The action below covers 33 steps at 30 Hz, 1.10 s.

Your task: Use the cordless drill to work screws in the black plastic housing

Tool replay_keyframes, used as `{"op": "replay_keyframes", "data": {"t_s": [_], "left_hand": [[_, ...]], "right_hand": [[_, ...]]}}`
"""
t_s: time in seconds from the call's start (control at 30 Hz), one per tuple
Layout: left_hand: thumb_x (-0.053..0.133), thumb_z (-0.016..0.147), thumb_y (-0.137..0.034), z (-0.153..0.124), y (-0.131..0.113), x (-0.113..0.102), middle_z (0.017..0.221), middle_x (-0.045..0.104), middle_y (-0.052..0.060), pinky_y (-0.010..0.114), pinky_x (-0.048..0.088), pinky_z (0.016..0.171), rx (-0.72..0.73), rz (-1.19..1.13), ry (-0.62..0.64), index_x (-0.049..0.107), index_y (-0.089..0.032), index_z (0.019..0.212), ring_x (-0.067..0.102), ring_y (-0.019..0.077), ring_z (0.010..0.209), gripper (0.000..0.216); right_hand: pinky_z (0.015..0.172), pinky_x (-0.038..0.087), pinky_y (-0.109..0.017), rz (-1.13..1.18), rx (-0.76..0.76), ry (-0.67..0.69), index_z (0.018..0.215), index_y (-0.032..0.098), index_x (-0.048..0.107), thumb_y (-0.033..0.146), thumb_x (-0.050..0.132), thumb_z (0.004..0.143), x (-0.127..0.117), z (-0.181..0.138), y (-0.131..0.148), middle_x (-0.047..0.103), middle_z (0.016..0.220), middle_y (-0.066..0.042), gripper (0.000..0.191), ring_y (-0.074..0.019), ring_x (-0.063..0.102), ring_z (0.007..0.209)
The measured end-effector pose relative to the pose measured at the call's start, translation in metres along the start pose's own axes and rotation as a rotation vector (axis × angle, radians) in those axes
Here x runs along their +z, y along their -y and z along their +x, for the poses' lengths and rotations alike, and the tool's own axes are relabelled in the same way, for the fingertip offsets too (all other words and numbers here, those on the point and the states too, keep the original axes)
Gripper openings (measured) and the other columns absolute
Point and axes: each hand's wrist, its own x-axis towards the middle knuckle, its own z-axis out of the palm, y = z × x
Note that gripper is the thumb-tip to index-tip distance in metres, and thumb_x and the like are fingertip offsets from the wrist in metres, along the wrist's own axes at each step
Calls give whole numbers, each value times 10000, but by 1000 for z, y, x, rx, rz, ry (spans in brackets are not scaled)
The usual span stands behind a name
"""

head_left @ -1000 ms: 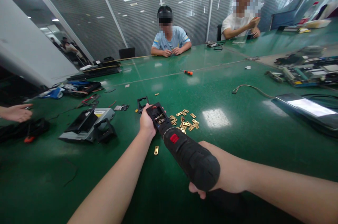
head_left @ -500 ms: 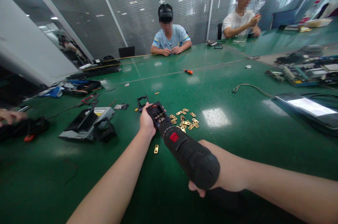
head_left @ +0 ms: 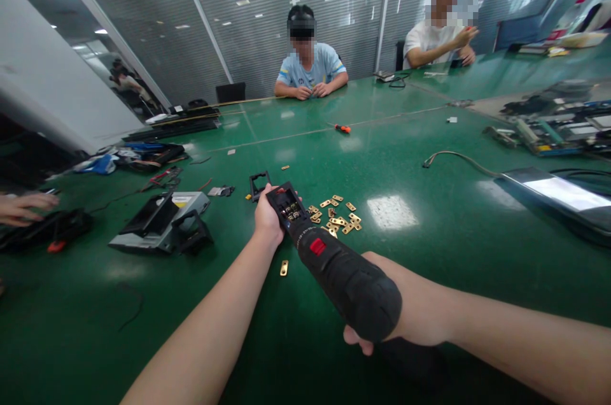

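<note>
My left hand (head_left: pixel 268 217) is closed around a black rectangular housing (head_left: pixel 282 196) with small metal parts inside its open top. My right hand (head_left: pixel 405 297) grips a black cordless drill (head_left: pixel 351 287) with a red switch on top. The drill's front end points into the near end of the housing; its tip is hidden. Just right of the housing lies a loose pile of small brass plates (head_left: pixel 338 221), each with holes. One more brass plate (head_left: pixel 284 268) lies apart, between my forearms. A black frame (head_left: pixel 259 183) stands behind my left hand.
A grey metal box with black frames (head_left: pixel 160 220) sits to the left. Another person's hand (head_left: pixel 28 207) rests near a black object there. An orange screwdriver (head_left: pixel 342 128) lies farther back. To the right are a flat device (head_left: pixel 563 195) and circuit parts (head_left: pixel 544 131). Two people sit opposite.
The view has shifted very slightly. My hands, the drill and the housing keep the same arrangement. At the far left, the other person's hand has moved a little to the right.
</note>
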Motion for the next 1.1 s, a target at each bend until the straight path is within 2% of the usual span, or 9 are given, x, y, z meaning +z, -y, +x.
{"op": "replay_keyframes", "data": {"t_s": [0.17,0.37,0.6,0.8,0.97,1.1], "left_hand": [[595,936,-486,-2,0,1,743,743,62,377,588,657,-5,-1,-11,662,-174,998,743,252,635,325],[613,923,-498,-1,0,0,751,746,62,381,587,666,-19,-16,-13,672,-174,1015,743,253,638,341],[587,938,-466,1,1,-2,735,731,56,365,583,651,1,-10,-4,638,-187,914,746,253,657,284],[582,936,-484,0,2,-3,755,736,63,375,580,662,-17,-4,4,644,-188,925,738,249,644,303],[580,932,-474,1,4,-4,734,725,58,367,572,642,-8,-17,10,635,-187,913,733,251,628,293],[621,901,-483,3,5,-4,719,719,44,360,577,653,-7,-18,4,628,-193,911,737,249,632,290]], "right_hand": [[572,559,-252,1,-7,8,675,143,641,228,916,596,1,0,-2,701,656,-20,298,-149,670,583],[554,543,-245,17,-15,-3,805,176,606,290,905,587,3,-1,1,680,642,9,387,-151,666,576],[581,555,-270,-16,8,-13,752,159,624,262,891,602,2,-1,-1,700,654,-10,323,-160,673,581],[576,556,-278,-40,-1,-6,886,172,621,306,851,670,3,-3,2,693,689,-4,343,-176,676,610],[663,551,-286,-241,-162,-100,876,179,631,234,852,687,6,-6,3,694,794,-11,297,-185,651,715],[714,569,-312,-286,-224,-188,1025,173,646,184,809,689,13,-9,8,706,928,-38,373,-219,647,825]]}}
